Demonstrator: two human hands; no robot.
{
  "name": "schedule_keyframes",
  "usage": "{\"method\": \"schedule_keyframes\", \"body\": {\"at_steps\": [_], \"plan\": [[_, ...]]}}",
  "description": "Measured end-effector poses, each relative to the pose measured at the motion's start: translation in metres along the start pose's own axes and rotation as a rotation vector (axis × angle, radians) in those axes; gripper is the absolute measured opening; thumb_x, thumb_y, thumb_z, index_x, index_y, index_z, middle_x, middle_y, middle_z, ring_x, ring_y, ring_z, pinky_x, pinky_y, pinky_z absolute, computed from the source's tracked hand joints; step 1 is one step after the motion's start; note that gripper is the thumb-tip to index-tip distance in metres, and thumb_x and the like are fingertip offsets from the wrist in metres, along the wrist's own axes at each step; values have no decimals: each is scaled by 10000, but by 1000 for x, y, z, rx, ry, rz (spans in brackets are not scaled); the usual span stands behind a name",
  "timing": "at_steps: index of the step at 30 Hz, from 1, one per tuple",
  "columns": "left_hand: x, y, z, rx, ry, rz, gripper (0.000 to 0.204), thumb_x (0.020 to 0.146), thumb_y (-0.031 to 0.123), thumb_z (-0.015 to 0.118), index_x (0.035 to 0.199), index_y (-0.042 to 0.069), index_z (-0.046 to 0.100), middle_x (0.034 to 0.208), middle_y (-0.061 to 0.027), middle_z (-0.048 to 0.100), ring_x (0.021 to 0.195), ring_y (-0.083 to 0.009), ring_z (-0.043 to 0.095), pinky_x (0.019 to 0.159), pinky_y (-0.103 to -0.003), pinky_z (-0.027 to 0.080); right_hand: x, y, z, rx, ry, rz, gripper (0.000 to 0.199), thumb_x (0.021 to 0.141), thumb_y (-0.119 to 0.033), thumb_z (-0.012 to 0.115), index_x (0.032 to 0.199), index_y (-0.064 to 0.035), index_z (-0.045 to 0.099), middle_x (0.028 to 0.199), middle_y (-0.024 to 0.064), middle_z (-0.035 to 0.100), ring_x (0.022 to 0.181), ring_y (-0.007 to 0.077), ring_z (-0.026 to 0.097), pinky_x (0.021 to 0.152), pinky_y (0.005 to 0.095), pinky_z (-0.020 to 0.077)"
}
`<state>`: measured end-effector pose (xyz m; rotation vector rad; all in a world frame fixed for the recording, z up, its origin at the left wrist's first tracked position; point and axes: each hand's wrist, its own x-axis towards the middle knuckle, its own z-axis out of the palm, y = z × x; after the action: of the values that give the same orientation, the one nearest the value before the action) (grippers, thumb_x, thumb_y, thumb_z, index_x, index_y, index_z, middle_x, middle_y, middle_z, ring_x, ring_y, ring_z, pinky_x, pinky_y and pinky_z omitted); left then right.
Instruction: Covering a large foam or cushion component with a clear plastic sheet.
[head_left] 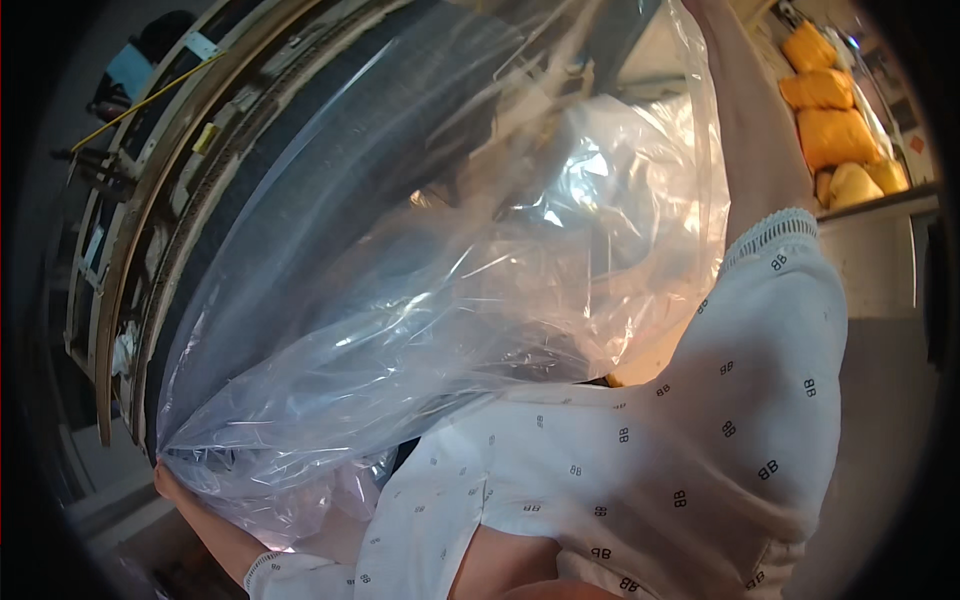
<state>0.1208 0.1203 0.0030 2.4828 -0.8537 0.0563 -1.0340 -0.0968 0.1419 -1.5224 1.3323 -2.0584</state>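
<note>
A large, clear plastic sheet (430, 290) is stretched across the middle of the head view, wrinkled and shiny; whether it is a bag or a single layer I cannot tell. My left hand (165, 482), far out at the lower left, pinches its gathered corner. From there the folds fan out up and to the right. My right arm is raised along the sheet's right edge, and its hand lies beyond the top of the picture. Dark, flat material shows blurred through the plastic.
Left of the sheet runs a long frame (150, 215) with wooden and metal rails, crossed by a thin yellow rod (150, 100). At the upper right, several orange bundles (835, 135) are stacked on a ledge. A pale panel (870, 265) stands below them.
</note>
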Motion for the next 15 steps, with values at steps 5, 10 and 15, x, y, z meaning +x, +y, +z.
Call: {"method": "schedule_keyframes", "body": {"at_steps": [5, 10, 15], "plan": [[-58, -41, -19, -173, -27, 100, 342, 800, 314, 584, 898, -4, 663, 783, -99, 644, 724, -168, 557, 683, -293, 442, -67, -53, 150, -393, -204, -336, 393, 780, -243, 558, 1111, -38, 507, 995, 166, 546, 912, 278, 552, 793, 338, 436], [-44, -82, -52, -13, -90, 10, 396, 796, 368, 553, 926, 7, 652, 860, -124, 643, 778, -183, 569, 734, -321, 439, -119, 79, 187, -730, -876, -348, 474, 900, -416, 393, 1280, -134, 429, 1325, 92, 415, 1243, 259, 356, 995, 325, 309], [-18, -95, -83, -1, -317, -105, 424, 847, 384, 495, 901, -1, 662, 811, -108, 651, 755, -193, 592, 697, -314, 462, -102, 104, 243, -869, -912, -344, 525, 888, -472, 377, 1324, -181, 384, 1392, 50, 338, 1295, 265, 277, 1056, 361, 223]]}}
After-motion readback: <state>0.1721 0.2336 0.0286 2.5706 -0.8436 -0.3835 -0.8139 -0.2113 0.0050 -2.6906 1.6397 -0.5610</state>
